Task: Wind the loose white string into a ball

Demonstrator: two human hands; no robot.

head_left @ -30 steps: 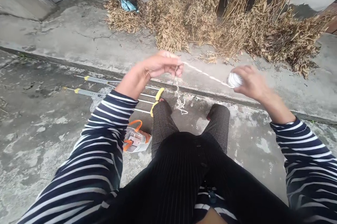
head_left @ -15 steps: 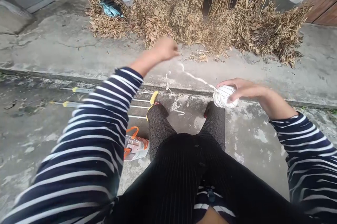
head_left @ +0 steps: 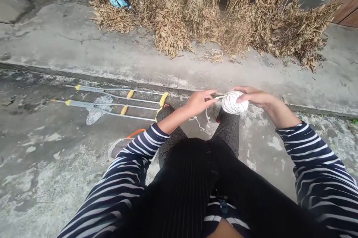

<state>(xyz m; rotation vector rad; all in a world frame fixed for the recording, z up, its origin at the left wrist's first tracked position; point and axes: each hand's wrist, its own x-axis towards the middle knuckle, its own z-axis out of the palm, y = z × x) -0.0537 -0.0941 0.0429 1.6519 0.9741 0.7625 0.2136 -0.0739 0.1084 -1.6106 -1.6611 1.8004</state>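
A white ball of yarn (head_left: 234,103) with thin dark flecks rests in my right hand (head_left: 256,97), whose fingers and thumb curve around its right side. Just left of the ball, my left hand (head_left: 200,101) pinches the white strand (head_left: 220,97) between thumb and fingertips, and the strand runs on to the ball. Below that hand, a loose length of the same yarn (head_left: 200,121) dangles in curls between my knees.
Two metal crutches (head_left: 134,105) with yellow pads lie on the ground to the left, beside a clear plastic bag (head_left: 99,109). A bag with an orange handle (head_left: 136,133) is partly behind my left sleeve. Dried plant bundles (head_left: 173,18) lean along the wall past a low concrete step (head_left: 125,59).
My left hand has come down and right, from above the step to close beside the ball. The stretched strand is now short. The ball has shifted slightly left with my right hand.
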